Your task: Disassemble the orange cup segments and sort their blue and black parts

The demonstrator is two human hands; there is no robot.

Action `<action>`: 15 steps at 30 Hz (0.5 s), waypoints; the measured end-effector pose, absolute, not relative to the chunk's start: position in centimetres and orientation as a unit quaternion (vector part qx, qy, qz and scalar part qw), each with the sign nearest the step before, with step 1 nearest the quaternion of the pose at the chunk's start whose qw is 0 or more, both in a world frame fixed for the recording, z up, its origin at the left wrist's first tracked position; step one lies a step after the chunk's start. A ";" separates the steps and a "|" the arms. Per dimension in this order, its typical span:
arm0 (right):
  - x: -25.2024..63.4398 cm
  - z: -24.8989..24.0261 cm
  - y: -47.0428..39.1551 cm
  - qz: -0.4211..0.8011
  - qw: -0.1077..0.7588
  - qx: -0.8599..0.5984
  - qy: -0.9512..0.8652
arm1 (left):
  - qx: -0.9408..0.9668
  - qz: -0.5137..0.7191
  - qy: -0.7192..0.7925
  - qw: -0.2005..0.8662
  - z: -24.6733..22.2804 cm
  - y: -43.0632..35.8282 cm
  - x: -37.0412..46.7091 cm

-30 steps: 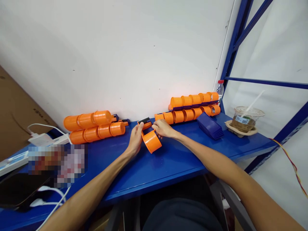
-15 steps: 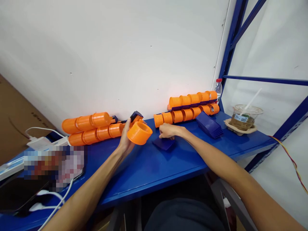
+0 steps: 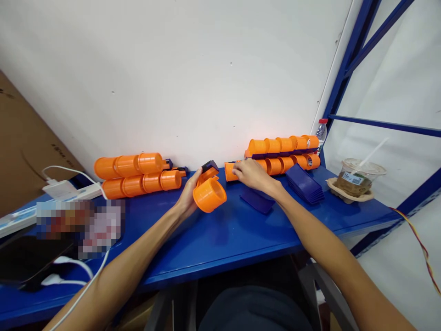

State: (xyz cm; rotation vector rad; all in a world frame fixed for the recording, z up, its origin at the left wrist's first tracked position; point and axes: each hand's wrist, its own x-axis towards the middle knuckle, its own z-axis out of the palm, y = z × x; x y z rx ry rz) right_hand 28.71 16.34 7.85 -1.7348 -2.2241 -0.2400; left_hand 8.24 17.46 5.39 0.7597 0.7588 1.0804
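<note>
My left hand (image 3: 189, 195) is closed round an orange plastic cup-shaped part (image 3: 211, 195), held above the table with its opening tilted up. A dark piece (image 3: 208, 165) sits at the far end of its orange stem. My right hand (image 3: 254, 174) has curled fingers, its fingertips at the orange cup (image 3: 229, 171) on the left end of the lower right row. Whether the fingers grip that cup or something small is hidden. Just below this hand, a dark blue plate (image 3: 257, 200) lies on the table.
Orange cups (image 3: 138, 165) are stacked in rows at the left, more (image 3: 284, 145) at the right wall. A stack of dark blue plates (image 3: 305, 183), a drink cup (image 3: 358, 177) in a carton holder and a bottle (image 3: 321, 131) stand right. A power strip (image 3: 20, 219) and cables lie left.
My right hand has moved from the dark blue plate up and back to the orange row. The cup in my left hand has tilted slightly. The whole view has shifted somewhat.
</note>
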 end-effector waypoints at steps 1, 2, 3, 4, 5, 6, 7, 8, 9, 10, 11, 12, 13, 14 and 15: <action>28.2 7.6 16.4 -0.070 0.188 -0.585 -0.786 | 0.357 0.488 0.338 0.721 5.0 17.6 8.3; 27.8 7.4 16.5 -0.055 0.222 -0.564 -0.793 | 0.371 0.491 0.332 0.715 4.6 17.8 8.4; 27.5 7.2 16.4 -0.038 0.256 -0.543 -0.799 | 0.385 0.500 0.328 0.703 4.2 18.1 8.5; 27.2 7.1 16.4 -0.021 0.291 -0.521 -0.802 | 0.401 0.512 0.325 0.687 3.7 18.5 8.5; 27.1 7.1 16.2 -0.004 0.325 -0.497 -0.805 | 0.414 0.527 0.327 0.667 3.3 18.8 8.5; 27.1 7.2 16.1 0.014 0.354 -0.471 -0.808 | 0.426 0.538 0.332 0.647 2.8 19.2 8.4; 27.1 7.4 15.8 0.034 0.372 -0.442 -0.815 | 0.435 0.545 0.341 0.631 2.4 19.6 8.3; 27.1 7.5 15.5 0.052 0.379 -0.411 -0.828 | 0.439 0.549 0.352 0.618 2.1 20.0 8.1; 27.0 7.7 15.2 0.070 0.371 -0.378 -0.845 | 0.441 0.550 0.363 0.610 1.9 20.3 7.9; 26.9 7.7 14.8 0.083 0.348 -0.349 -0.866 | 0.440 0.550 0.373 0.604 1.7 20.6 7.7; 26.7 7.7 14.5 0.088 0.315 -0.327 -0.887 | 0.439 0.551 0.382 0.599 1.5 20.8 7.5; 26.3 7.5 14.1 0.080 0.279 -0.317 -0.903 | 0.439 0.549 0.389 0.595 1.5 20.9 7.4; 25.9 7.3 13.8 0.059 0.248 -0.319 -0.913 | 0.441 0.545 0.394 0.594 1.4 20.9 7.2; 25.4 7.0 13.6 0.028 0.221 -0.330 -0.917 | 0.446 0.540 0.396 0.594 1.3 21.0 7.2; 24.9 6.7 13.5 -0.006 0.200 -0.346 -0.917 | 0.451 0.537 0.393 0.595 1.3 21.0 7.2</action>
